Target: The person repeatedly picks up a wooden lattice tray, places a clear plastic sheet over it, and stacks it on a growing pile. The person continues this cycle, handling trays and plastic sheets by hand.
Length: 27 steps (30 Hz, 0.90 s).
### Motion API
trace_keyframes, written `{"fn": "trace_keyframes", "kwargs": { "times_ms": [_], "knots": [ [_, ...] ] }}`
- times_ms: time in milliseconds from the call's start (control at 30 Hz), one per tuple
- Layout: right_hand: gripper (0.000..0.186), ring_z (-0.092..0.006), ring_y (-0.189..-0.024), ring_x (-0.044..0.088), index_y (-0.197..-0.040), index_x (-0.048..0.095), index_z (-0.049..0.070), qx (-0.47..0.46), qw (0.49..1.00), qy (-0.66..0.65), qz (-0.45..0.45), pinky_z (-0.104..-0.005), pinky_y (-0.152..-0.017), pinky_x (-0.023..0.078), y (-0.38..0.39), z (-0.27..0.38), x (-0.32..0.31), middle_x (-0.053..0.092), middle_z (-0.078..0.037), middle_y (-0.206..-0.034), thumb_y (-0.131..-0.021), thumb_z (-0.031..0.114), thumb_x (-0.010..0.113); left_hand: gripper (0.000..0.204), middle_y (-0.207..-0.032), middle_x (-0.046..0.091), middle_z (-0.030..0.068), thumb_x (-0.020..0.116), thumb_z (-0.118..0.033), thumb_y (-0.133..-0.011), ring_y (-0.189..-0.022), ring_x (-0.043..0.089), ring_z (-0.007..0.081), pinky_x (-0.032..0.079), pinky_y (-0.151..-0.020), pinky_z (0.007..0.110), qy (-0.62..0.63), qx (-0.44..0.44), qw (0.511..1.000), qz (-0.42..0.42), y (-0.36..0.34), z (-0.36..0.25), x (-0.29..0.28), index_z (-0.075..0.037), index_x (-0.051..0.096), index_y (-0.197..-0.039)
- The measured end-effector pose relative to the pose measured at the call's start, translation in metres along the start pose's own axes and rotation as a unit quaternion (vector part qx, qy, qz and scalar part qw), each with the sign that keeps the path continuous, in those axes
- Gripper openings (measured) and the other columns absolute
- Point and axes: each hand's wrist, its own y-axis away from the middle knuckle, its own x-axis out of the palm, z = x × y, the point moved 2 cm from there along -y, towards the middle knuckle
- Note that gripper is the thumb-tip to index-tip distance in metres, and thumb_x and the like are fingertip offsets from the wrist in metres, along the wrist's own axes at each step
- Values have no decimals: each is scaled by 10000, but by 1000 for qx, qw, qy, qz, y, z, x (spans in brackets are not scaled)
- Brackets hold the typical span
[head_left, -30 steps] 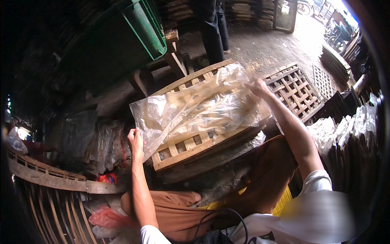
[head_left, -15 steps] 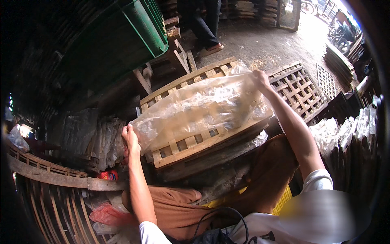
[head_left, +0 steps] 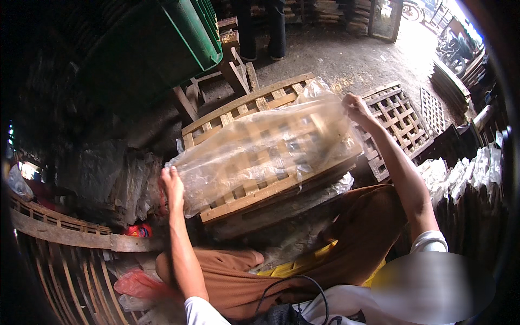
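Observation:
A clear plastic sheet (head_left: 260,146) is stretched over a wooden lattice rack (head_left: 238,203), whose crossed slats show through it. My left hand (head_left: 173,187) is closed on the sheet's left end, just past the rack's left side. At the far right end, my right hand (head_left: 357,108) grips the other end of the sheet in a closed fist. Some of the plastic bunches up near the rack's far right corner. The rack lies in front of my folded legs, on top of other flat pieces with more plastic poking out below.
A green plastic crate (head_left: 192,38) stands at the far left. More lattice racks (head_left: 395,119) lie on the ground to the right, near upright plastic-edged stacks (head_left: 466,173). A wooden slatted frame (head_left: 65,233) is at my left. Someone's legs (head_left: 260,30) stand beyond the rack.
Both hands have spread slightly apart, and the sheet is flatter and lower over the rack. The other person's legs have shifted and now stand upright side by side.

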Motion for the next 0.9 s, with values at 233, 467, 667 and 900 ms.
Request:
{"fn": "trace_keyframes", "kwargs": {
  "times_ms": [233, 467, 667, 900],
  "knots": [
    [279, -137, -580, 593, -1030, 541, 25, 148, 988, -31, 43, -289, -486, 447, 21, 32, -3, 597, -96, -822, -892, 266, 556, 234, -949, 552, 108, 445, -221, -953, -874, 513, 202, 411, -800, 333, 57, -122, 982, 130, 13, -16, -20, 5, 465, -1010],
    [843, -124, -688, 581, -1451, 142, 153, 149, 949, -7, 277, -263, -489, 454, 39, 43, -17, 625, -93, -892, -789, 123, 664, 240, -905, 562, 64, 570, -179, -894, -768, 519, 130, 449, -703, 298, 132, -181, 943, 248, 42, -56, -38, -34, 472, -1057],
    [871, -105, -736, 522, -1456, 168, 167, 92, 960, -127, 232, -246, -650, 440, 47, 24, -32, 563, -43, -840, -765, 15, 675, 614, -868, 625, 101, 678, -170, -821, -616, 574, 142, 465, -464, 282, 65, -166, 955, 236, 40, -29, -41, -44, 325, -1308],
    [643, -265, -902, 591, -1268, 466, 35, 79, 974, 197, 76, -382, -788, 484, 22, 16, -12, 595, -169, -972, -785, 399, 683, 698, -758, 572, 79, 678, -392, -802, -553, 588, 174, 493, -420, 296, -49, -252, 923, 286, 28, -37, -33, -39, 317, -1283]
  ]
}}
